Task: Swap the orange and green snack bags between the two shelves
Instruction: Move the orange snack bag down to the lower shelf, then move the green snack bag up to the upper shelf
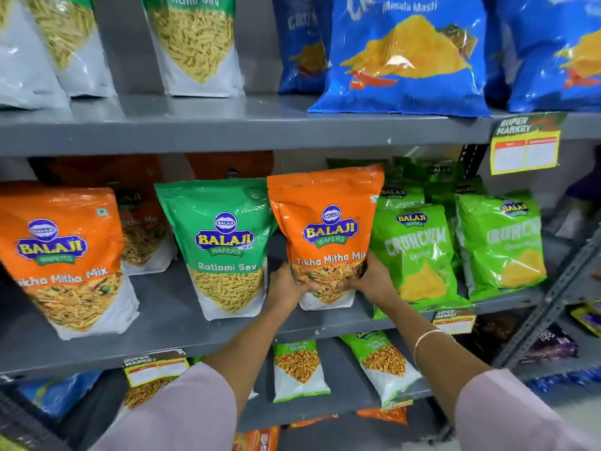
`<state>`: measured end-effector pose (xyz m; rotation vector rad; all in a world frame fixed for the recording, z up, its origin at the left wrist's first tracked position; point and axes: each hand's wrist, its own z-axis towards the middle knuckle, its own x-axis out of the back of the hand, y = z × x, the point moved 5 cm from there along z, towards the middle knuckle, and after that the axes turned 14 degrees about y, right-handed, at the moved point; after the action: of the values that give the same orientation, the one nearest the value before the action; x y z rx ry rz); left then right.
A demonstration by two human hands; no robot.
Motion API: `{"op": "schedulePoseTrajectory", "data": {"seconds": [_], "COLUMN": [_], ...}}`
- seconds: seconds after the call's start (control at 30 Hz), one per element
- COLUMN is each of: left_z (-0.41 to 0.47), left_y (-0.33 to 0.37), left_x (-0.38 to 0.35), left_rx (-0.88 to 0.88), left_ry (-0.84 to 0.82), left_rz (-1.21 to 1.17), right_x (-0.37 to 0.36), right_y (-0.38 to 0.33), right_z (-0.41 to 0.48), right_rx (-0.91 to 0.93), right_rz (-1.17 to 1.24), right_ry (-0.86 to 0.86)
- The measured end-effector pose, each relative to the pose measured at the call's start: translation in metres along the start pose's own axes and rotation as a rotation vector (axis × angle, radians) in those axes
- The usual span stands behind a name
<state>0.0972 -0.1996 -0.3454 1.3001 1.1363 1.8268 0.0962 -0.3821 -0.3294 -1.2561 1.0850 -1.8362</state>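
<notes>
An orange Tikha Mitha Mix bag stands upright on the middle shelf, gripped at its lower corners by my left hand and my right hand. A green Ratlami Sev bag stands just left of it on the same shelf. Another orange bag stands at the far left, with more orange bags behind it. On the upper shelf, green Ratlami Sev bags stand at the left.
Blue Masala Masti bags fill the upper shelf's right side. Light green Crunchem bags crowd the middle shelf right of my hands. Yellow price tags hang from the shelf edges. Smaller snack bags stand on the lower shelf.
</notes>
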Motion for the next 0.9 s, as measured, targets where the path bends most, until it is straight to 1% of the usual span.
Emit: {"op": "schedulePoseTrajectory", "data": {"seconds": [0.13, 0.27, 0.37, 0.43, 0.47, 0.5, 0.57, 0.6, 0.63, 0.67, 0.77, 0.83, 0.9], "left_z": [0.003, 0.002, 0.000, -0.002, -0.003, -0.005, -0.010, -0.012, -0.013, -0.012, -0.003, 0.001, 0.009], "left_y": [-0.005, -0.003, -0.004, -0.007, -0.009, -0.013, -0.021, -0.027, -0.034, -0.039, -0.055, -0.066, -0.077], "left_x": [-0.005, -0.005, -0.002, 0.006, 0.012, 0.021, 0.042, 0.054, 0.066, 0.079, 0.117, 0.139, 0.155], "left_rx": [0.009, 0.016, 0.082, 0.140, 0.159, 0.207, 0.356, 0.409, 0.426, 0.421, 0.415, 0.442, 0.436], "left_ry": [0.014, -0.019, -0.073, -0.131, -0.153, -0.175, -0.230, -0.255, -0.269, -0.267, -0.205, -0.195, -0.143], "left_rz": [-0.027, -0.028, 0.036, 0.141, 0.184, 0.196, 0.208, 0.246, 0.296, 0.336, 0.398, 0.425, 0.407], "right_x": [-0.006, -0.007, -0.009, -0.007, -0.006, -0.006, -0.014, -0.021, -0.030, -0.043, -0.090, -0.120, -0.147], "right_y": [0.008, 0.009, 0.007, 0.012, 0.015, 0.015, 0.014, 0.010, 0.004, -0.004, -0.035, -0.043, -0.039], "right_z": [0.009, 0.011, 0.012, 0.012, 0.010, 0.005, -0.012, -0.022, -0.031, -0.037, -0.058, -0.061, -0.052], "right_rx": [-0.032, -0.054, -0.077, -0.191, -0.257, -0.318, -0.470, -0.511, -0.495, -0.441, -0.257, -0.179, -0.115], "right_rz": [-0.004, 0.006, -0.034, -0.096, -0.144, -0.199, -0.231, -0.222, -0.235, -0.257, -0.267, -0.301, -0.299], "right_ry": [-0.011, -0.040, -0.056, -0.062, -0.113, -0.220, -0.486, -0.599, -0.689, -0.751, -0.864, -0.846, -0.714]}}
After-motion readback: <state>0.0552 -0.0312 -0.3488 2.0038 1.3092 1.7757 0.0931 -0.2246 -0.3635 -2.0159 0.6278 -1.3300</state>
